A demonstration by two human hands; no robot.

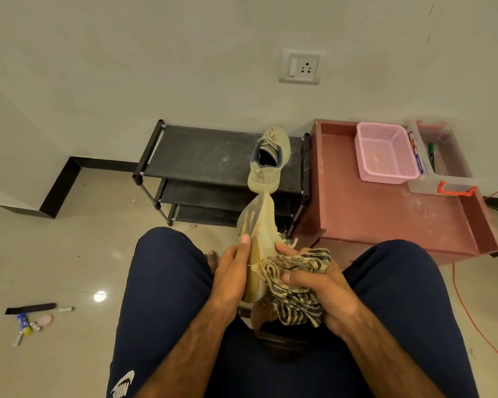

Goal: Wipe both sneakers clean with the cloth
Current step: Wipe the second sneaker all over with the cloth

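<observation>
Striped cloth (pixel 298 285) in a tight grip of the right hand (pixel 325 297), tan sneaker (pixel 260 225) likewise in the left hand (pixel 230 271)

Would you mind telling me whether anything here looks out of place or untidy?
Yes: a black strip, a blue-and-yellow tube and other small bits lie scattered on the glossy tiled floor at left, loose, as if dropped.

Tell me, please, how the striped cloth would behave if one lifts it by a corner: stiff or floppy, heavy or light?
Probably floppy: the striped cloth sits bunched in folds in the right hand, and its lower end hangs limp. It looks light, since the weave seems loose and thin. It is likely not slippery, as the surface appears coarse.
</observation>
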